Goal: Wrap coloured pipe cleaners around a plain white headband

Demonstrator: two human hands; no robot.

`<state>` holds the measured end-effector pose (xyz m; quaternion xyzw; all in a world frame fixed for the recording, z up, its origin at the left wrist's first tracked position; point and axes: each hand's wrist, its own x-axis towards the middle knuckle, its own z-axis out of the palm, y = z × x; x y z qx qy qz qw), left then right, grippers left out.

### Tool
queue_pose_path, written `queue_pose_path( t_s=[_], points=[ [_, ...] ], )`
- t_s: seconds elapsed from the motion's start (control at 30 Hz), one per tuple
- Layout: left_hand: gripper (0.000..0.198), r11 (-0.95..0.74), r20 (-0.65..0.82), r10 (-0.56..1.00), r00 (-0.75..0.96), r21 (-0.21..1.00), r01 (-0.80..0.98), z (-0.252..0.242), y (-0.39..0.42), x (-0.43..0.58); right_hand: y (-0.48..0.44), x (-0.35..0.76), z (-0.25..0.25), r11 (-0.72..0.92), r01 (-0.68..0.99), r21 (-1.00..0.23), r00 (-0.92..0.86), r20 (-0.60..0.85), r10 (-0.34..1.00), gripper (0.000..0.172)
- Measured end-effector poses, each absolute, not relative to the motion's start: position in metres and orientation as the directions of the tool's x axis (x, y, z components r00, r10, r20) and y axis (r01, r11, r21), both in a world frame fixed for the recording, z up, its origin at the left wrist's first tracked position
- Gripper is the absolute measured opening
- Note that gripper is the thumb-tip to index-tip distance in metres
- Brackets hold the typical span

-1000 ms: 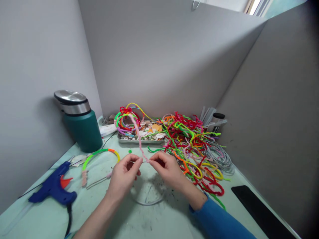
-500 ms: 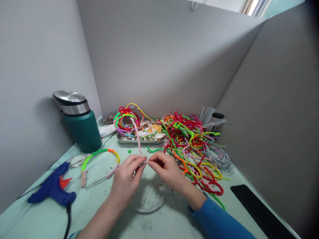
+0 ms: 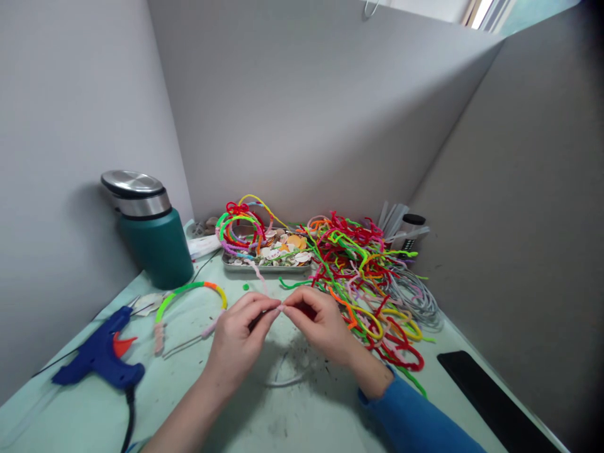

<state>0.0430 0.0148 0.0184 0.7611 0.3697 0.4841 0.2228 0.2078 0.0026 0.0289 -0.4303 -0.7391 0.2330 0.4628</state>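
Note:
In the middle of the table my left hand [image 3: 243,330] and my right hand [image 3: 321,324] meet, both closed in a pinch. Between their fingertips is a pale pink pipe cleaner [image 3: 257,272], its free end sticking up past the left fingers toward the tray. Below the hands shows a thin grey hoop [image 3: 285,382], blurred; whether the fingers hold its upper part too is hidden. Left of my left hand lies a headband [image 3: 189,286] wrapped in pink, green, orange, yellow and lilac, with one bare wire end.
A blue glue gun [image 3: 101,352] and a teal bottle [image 3: 158,248] stand at the left. Behind is a metal tray [image 3: 268,269] of buttons with coloured hoops [image 3: 240,233]. A pipe cleaner heap [image 3: 349,251], grey wire coils [image 3: 419,296] and a black strip [image 3: 495,402] are right.
The pink pipe cleaner's free end has dropped from upright to lower, in front of the tray. The grey hoop has shifted slightly upward, and the pinching hands have hardly moved.

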Motion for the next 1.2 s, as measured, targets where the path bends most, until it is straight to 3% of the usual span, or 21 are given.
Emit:
queue_pose_path(
  t_s=[0.57,0.93,1.2],
  points=[
    [0.012,-0.592,0.546,0.806,0.230,0.751,0.293,0.028,0.008,0.042,-0.004,0.211,0.041,0.612,0.408,-0.678,-0.256,0.558,0.789,0.008],
    [0.028,-0.182,0.135,0.942,0.307,0.975,0.128,0.024,0.010,0.044,-0.007,0.212,0.045,0.613,0.434,-0.660,-0.274,0.551,0.788,0.012],
    [0.027,-0.110,0.076,0.913,0.401,0.992,0.062,0.025,0.010,0.042,-0.004,0.213,0.042,0.590,0.457,-0.666,-0.254,0.538,0.804,0.012]
  ],
)
